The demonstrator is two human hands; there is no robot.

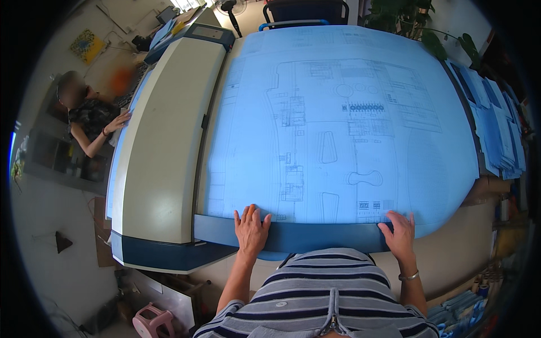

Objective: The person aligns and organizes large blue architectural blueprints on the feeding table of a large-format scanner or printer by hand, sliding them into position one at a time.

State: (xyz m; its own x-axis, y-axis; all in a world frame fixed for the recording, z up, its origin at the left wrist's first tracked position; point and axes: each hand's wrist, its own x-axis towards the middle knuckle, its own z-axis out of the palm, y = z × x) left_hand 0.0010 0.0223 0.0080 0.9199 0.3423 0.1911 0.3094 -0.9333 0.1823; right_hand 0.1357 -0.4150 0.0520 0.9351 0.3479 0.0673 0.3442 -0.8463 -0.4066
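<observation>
A large blue sheet printed with line drawings [332, 124] lies over the flat bed of a wide-format printing machine [163, 129]. Along its near side runs a dark blue edge bar [321, 239]. My left hand [251, 230] rests on that bar toward its left part, fingers apart and fingertips on the sheet's near edge. Farther right, my right hand [400, 232] lies at the bar's end, its fingers spread and touching the sheet's near right edge. Neither hand holds anything that I can see.
Across the machine at the left, another person [90, 115] has a hand on its far side. Stacked folded blue sheets [496, 124] stand at the right. A pink stool [154, 321] is at lower left, a chair [307, 12] beyond the bed, a potted plant [397, 17] at far right.
</observation>
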